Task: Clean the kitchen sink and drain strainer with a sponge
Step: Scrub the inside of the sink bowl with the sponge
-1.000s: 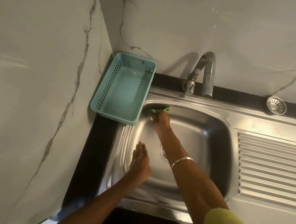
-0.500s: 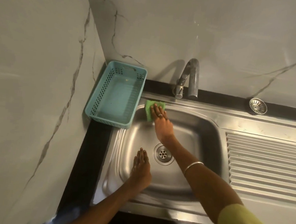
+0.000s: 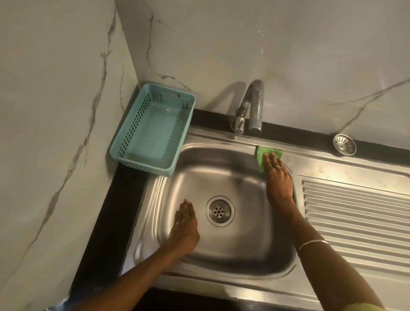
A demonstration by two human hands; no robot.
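Note:
A stainless steel sink (image 3: 191, 263) fills the middle of the head view, with a round drain opening (image 3: 219, 211) in its basin floor. My right hand (image 3: 278, 178) presses a green sponge (image 3: 262, 153) flat on the sink's back right rim corner, fingers spread over it. My left hand (image 3: 186, 223) rests flat on the basin's left inner side, fingers together, holding nothing. A loose metal drain strainer (image 3: 344, 145) lies on the black counter strip behind the draining board.
A teal plastic basket (image 3: 152, 131) sits at the sink's back left corner against the marble walls. A metal tap (image 3: 251, 107) arches over the back rim. The ribbed draining board (image 3: 362, 222) extends to the right.
My right hand slid the sponge along the back rim from the left corner to the right corner. The left hand stayed in place on the basin's left side.

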